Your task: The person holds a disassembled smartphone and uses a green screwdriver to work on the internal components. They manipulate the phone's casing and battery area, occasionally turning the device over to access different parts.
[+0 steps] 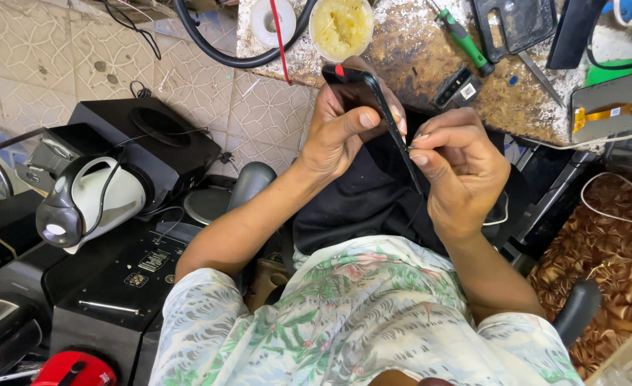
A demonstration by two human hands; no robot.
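My left hand (341,125) grips a thin black phone (373,100) edge-on, thumb pressed along its side, a red mark at its top corner. My right hand (459,168) is pinched against the phone's lower edge, thumb and forefinger closed on something too small to make out. Both hands hover over my lap, just in front of a worn workbench (416,50).
On the bench lie a green-handled screwdriver (464,39), a round tub of yellowish paste (341,27), a white tape roll (273,20), a phone screen part (616,107) and a black cable. At left stand black speakers (144,146) and a white kettle (94,200) on the tiled floor.
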